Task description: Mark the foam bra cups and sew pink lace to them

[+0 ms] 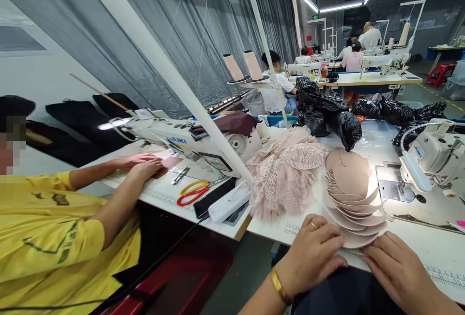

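Note:
A fanned stack of beige molded bra cups (350, 179) lies on the white sewing table in front of me, its layers overlapping toward me. At the near left edge of the stack, my left hand (314, 252) has its fingers curled against the lowest cups, with the thumb tucked below. My right hand (399, 269) closes on the near right edge, fingers together and bent. Both hands hold the stack between them; some fingertips are hidden. Left of the cups is a heap of pale pink lace pieces (286, 174), which neither hand touches.
A sewing machine (436, 160) with a lit lamp stands to the right. Black plastic bags (327, 109) lie behind the lace. On the left, a co-worker in a yellow shirt (65, 242) works at another machine (181, 136), near red-and-yellow-handled scissors (192, 193) and a white thread-stand pole (174, 78).

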Action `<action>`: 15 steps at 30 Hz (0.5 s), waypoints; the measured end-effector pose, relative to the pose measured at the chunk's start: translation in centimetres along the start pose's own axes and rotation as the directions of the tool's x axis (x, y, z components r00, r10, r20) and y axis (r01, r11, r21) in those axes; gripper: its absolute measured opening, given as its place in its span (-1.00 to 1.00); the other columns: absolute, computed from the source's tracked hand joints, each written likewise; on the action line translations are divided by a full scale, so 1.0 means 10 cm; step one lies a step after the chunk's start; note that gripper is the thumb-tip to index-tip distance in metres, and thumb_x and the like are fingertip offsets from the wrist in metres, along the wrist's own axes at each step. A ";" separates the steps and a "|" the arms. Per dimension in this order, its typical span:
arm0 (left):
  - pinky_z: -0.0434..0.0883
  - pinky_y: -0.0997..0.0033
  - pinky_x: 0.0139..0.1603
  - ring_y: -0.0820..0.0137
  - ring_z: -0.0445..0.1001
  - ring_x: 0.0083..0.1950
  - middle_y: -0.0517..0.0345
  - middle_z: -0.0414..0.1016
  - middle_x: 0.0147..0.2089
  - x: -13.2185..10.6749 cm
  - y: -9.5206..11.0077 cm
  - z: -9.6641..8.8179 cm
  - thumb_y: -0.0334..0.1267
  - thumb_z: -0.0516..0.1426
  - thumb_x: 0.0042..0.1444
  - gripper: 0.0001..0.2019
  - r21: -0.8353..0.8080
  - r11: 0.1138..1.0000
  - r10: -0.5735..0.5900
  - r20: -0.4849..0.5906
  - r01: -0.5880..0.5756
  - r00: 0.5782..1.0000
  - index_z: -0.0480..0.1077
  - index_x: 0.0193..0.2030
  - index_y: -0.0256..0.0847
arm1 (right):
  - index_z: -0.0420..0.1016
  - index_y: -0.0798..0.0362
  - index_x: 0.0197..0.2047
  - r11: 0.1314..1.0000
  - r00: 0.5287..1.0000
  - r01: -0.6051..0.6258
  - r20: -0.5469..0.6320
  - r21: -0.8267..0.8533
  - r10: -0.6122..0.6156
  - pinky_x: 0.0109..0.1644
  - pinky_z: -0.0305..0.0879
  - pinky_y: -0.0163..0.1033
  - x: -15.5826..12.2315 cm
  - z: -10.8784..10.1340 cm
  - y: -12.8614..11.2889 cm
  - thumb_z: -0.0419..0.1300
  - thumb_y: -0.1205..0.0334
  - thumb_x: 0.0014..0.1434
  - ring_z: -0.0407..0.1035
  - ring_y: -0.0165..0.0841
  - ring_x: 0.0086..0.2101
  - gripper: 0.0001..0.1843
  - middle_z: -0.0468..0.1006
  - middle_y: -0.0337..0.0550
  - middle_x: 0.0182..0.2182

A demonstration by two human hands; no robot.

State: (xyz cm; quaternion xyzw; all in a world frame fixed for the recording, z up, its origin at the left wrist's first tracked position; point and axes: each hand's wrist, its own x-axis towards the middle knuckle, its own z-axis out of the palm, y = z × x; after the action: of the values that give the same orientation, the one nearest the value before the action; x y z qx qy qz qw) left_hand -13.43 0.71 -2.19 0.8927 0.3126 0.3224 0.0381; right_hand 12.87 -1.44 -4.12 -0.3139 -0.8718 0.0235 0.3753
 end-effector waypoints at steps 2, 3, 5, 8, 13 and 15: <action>0.31 0.24 0.04 0.32 0.40 -0.12 0.17 0.64 -0.15 -0.04 -0.02 0.04 -0.38 0.20 0.39 -0.92 0.098 0.994 0.047 -0.038 -0.043 0.998 0.51 -0.05 -0.15 | 0.53 0.07 0.15 1.000 1.000 0.009 -0.009 0.008 -0.009 -0.22 0.41 -0.16 -0.04 -0.08 0.06 0.13 0.42 0.51 0.40 -0.24 -0.30 -0.75 0.58 -0.07 -0.25; 0.32 0.25 0.03 0.33 0.38 -0.13 0.16 0.63 -0.16 -0.06 -0.04 0.05 -0.47 0.16 0.37 -0.85 0.131 0.990 0.063 -0.060 -0.055 0.996 0.51 -0.06 -0.15 | 0.53 0.07 0.14 1.000 1.000 -0.001 -0.029 -0.021 0.000 -0.22 0.39 -0.17 -0.06 -0.13 0.11 0.15 0.43 0.49 0.39 -0.24 -0.29 -0.76 0.57 -0.07 -0.25; 0.34 0.25 0.06 0.31 0.37 -0.10 0.09 0.62 -0.09 -0.08 -0.06 0.05 -0.54 0.13 0.32 -0.76 0.185 0.981 0.074 -0.106 -0.053 0.992 0.52 -0.03 -0.16 | 0.53 0.06 0.13 0.991 0.997 -0.037 -0.065 -0.126 0.029 -0.20 0.37 -0.16 -0.08 -0.23 0.23 0.17 0.43 0.48 0.38 -0.23 -0.27 -0.77 0.53 -0.05 -0.23; 0.35 0.21 0.18 0.23 0.39 0.08 -0.01 0.58 0.15 -0.04 -0.11 0.00 -0.56 0.14 0.27 -0.73 0.242 0.970 0.076 -0.153 -0.038 0.985 0.52 -0.03 -0.15 | 0.55 0.00 0.10 0.961 0.999 -0.020 -0.030 -0.274 0.013 -0.19 0.32 -0.15 -0.07 -0.28 0.39 0.12 0.44 0.48 0.34 -0.22 -0.25 -0.74 0.48 -0.06 -0.21; 0.25 0.17 0.36 0.23 0.40 0.31 0.07 0.61 0.20 0.11 -0.23 -0.09 -0.56 0.14 0.30 -0.76 0.278 0.957 0.125 -0.125 -0.086 0.984 0.50 -0.06 -0.13 | 0.51 0.04 -0.06 0.947 0.998 0.026 -0.040 -0.320 -0.041 -0.13 0.26 -0.14 0.01 -0.23 0.51 0.07 0.60 0.42 0.32 -0.24 -0.24 -0.69 0.47 -0.08 -0.21; 0.25 0.20 0.35 0.27 0.44 0.25 0.09 0.65 0.08 0.17 -0.26 -0.11 -0.57 0.12 0.33 -0.77 0.267 0.958 0.142 -0.132 -0.103 0.981 0.49 -0.06 -0.16 | 0.51 0.06 -0.05 0.947 0.997 0.045 -0.046 -0.319 -0.062 -0.08 0.26 -0.11 0.05 -0.24 0.55 0.09 0.59 0.42 0.34 -0.21 -0.19 -0.73 0.49 -0.05 -0.17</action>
State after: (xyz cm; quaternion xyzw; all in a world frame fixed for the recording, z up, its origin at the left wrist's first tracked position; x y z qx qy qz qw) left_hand -14.48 3.65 -1.12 0.8810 0.2979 0.3465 -0.1227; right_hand 17.07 2.77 -3.62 -0.3470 -0.8617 -0.1359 0.3444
